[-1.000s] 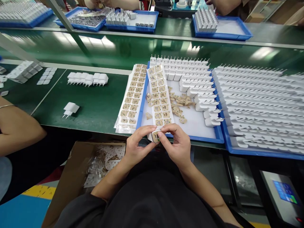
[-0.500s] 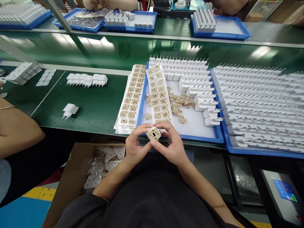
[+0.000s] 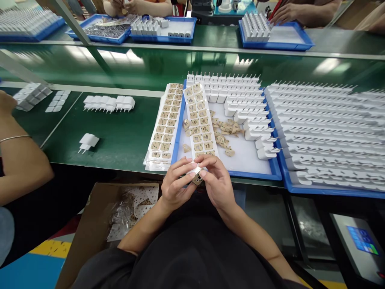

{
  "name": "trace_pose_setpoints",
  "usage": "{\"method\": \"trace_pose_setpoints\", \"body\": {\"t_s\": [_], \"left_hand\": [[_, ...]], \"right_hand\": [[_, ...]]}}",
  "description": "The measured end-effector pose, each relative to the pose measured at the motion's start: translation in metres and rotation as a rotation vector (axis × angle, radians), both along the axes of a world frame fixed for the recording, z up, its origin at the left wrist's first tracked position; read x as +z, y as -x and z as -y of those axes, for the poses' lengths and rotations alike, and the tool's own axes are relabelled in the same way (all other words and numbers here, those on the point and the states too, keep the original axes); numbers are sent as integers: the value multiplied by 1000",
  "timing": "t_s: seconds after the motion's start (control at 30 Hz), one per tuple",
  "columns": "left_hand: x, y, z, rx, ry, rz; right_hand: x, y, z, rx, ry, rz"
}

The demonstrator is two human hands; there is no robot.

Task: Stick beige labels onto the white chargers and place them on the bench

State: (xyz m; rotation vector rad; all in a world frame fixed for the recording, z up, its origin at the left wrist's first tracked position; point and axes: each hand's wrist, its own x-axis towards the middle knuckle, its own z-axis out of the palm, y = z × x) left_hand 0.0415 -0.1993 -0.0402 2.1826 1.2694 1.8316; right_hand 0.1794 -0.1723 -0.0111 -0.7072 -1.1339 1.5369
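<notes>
Single view, from the wearer's head; faces forward and down; hands near, far trays beyond.

A white plug (image 3: 197,176) with a tan face shows against a black shirt (image 3: 186,249). Tan rounded squares repeat in two columns on white sticker sheets (image 3: 200,120), matching tan paper scraps (image 3: 230,127). Blue rims edge the white-bottomed tray (image 3: 255,174) and its blue neighbor (image 3: 331,191). The workbench (image 3: 120,138) is dark green, the cardboard box (image 3: 87,220) brown. A screen (image 3: 362,240) glows blue with a green patch; the floor (image 3: 30,275) carries blue and yellow.
</notes>
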Motion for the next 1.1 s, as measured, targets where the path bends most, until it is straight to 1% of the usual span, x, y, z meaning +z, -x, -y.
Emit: {"method": "trace_pose_setpoints", "body": {"t_s": [0.1,0.17,0.23,0.3,0.37,0.4,0.47,0.53,0.57,0.63,0.67,0.7,0.73,0.8,0.83,0.87,0.97,1.03,1.1], "left_hand": [[-1,0,0,12,2,-14],[-2,1,0,-1,21,16],[-4,1,0,-30,51,86],[-6,2,1,-61,91,153],[-8,2,2,-83,125,185],[-8,2,3,-95,138,187],[-8,2,4,-116,153,195],[-8,1,6,-124,176,244],[-8,0,6,-124,196,280],[-8,1,6,-111,254,362],[-9,3,6,-97,286,396],[-9,5,6,-80,314,423],[-9,9,6,-59,333,439],[-8,19,5,4,353,427],[-7,26,4,45,356,398],[-6,34,4,97,361,362],[-5,67,-1,305,399,252],[-6,98,-6,470,428,172],[-11,134,-13,669,438,51]], "right_hand": [[-2,-1,0,-15,23,1],[-3,-4,-1,4,26,-2],[-2,-9,-4,67,8,24],[2,-16,-8,145,-45,92],[7,-22,-12,157,-141,196],[9,-23,-14,125,-203,253],[14,-25,-17,18,-348,369],[17,-24,-16,-82,-526,470],[18,-24,-15,-95,-622,503],[18,-25,-12,-42,-777,505],[18,-27,-13,-5,-804,476],[16,-30,-14,7,-787,443],[13,-35,-18,-27,-730,426],[5,-47,-33,-215,-572,487],[-1,-54,-43,-317,-511,572],[-7,-61,-54,-391,-487,683],[-24,-79,-82,-402,-575,1020],[-32,-86,-91,-466,-622,1098],[-37,-90,-93,-495,-642,1097]]}}
